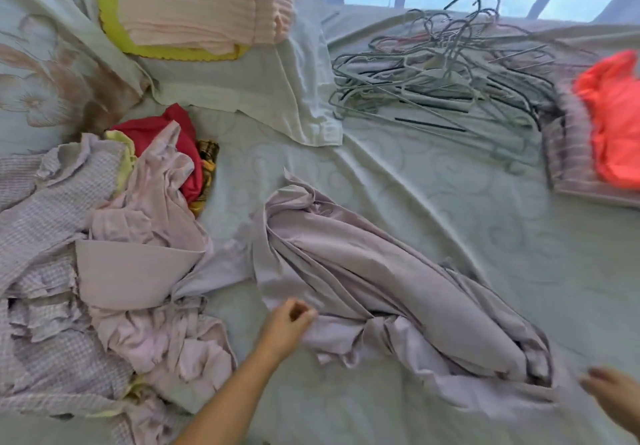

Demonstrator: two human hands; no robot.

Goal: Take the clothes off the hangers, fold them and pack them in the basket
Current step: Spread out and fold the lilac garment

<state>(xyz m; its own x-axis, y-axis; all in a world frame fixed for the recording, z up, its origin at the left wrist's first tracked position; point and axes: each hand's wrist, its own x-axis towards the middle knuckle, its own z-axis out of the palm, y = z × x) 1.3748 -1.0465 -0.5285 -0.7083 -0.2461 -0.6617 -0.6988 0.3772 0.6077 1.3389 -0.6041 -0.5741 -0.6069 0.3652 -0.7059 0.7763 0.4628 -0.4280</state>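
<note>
We observe two bare forearms, no sleeve reaching either wrist. The left hand (289, 323) carries no ring, watch or glove. The right hand (611, 398) is blurred; dark varnish shows on a fingernail.

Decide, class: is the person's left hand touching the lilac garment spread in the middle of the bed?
Touching. The head view shows the left hand with curled fingers pinching the lilac garment at its near edge.
</note>
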